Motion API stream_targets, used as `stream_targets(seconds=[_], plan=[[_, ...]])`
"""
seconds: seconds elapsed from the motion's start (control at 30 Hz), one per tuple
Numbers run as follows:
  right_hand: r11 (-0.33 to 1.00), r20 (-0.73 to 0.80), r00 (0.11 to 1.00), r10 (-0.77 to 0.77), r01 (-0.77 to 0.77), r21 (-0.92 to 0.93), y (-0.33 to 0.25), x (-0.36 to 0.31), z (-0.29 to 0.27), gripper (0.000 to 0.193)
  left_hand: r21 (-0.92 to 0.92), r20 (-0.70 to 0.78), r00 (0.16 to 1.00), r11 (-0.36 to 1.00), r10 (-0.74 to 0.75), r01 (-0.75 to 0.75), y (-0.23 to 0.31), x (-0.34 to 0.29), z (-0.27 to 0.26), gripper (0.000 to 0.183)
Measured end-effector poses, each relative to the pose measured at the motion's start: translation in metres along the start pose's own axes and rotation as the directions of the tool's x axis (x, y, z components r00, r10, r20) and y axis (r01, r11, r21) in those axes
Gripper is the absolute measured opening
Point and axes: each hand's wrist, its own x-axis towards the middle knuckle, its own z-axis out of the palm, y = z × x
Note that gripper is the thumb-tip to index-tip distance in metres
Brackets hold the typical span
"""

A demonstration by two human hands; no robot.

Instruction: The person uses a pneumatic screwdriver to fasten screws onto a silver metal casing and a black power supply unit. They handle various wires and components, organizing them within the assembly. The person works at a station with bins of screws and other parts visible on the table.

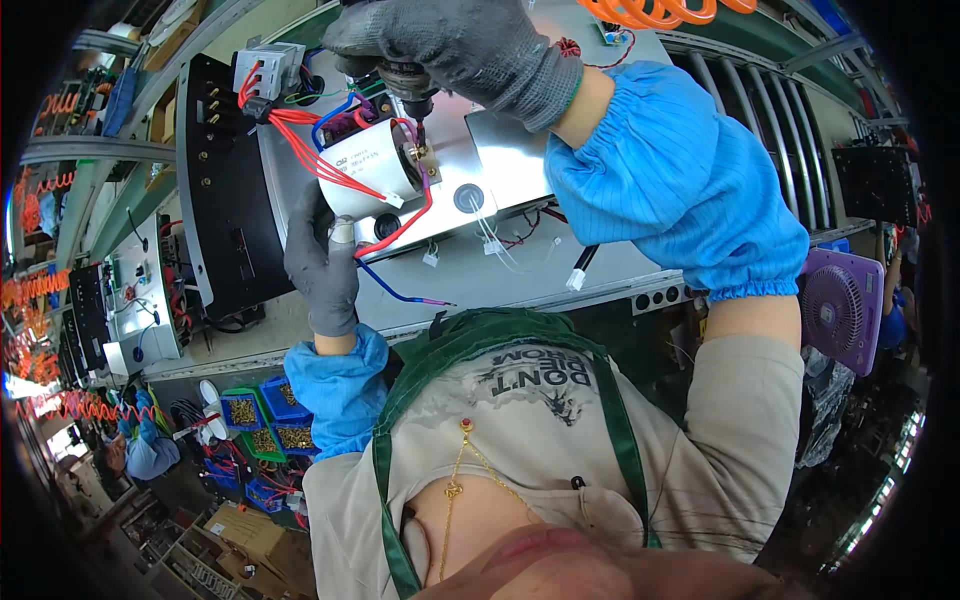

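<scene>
My gloved right hand is closed around a dark power screwdriver, most of its body hidden by the glove. The driver's bit points down at a terminal on the end of a white cylindrical capacitor. That capacitor lies on its side on a shiny metal chassis plate. Against its near left side, my gloved left hand grips it, with some fingers hidden behind. Red wires cross the capacitor from a grey terminal block. A thicker red cable curves down from the terminal.
A black front panel stands along the chassis's left side. Loose white connectors and a blue wire hang at the near edge. An orange coiled hose hangs above. Blue and green bins hold small brass parts; a purple fan stands right.
</scene>
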Motion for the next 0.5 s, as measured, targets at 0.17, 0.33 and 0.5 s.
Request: stream_targets(seconds=[0.17,0.33,0.5], plan=[[1.000,0.014,1.000,0.013,-0.013,-0.011,-0.007,-0.006,0.003,0.025,-0.050,-0.005,1.000,0.999,0.008,-0.009,-0.005,0.000,0.001,0.048],[0.992,0.103,0.987,0.121,-0.125,0.028,-0.011,-0.011,0.000,0.023,-0.050,-0.001,1.000,0.999,-0.004,0.004,-0.003,0.000,0.001,0.048],[0.972,0.112,0.966,0.232,-0.225,-0.068,-0.013,-0.014,0.003,0.020,-0.025,0.018,0.999,0.999,-0.027,0.027,0.001,-0.005,-0.003,0.047]])
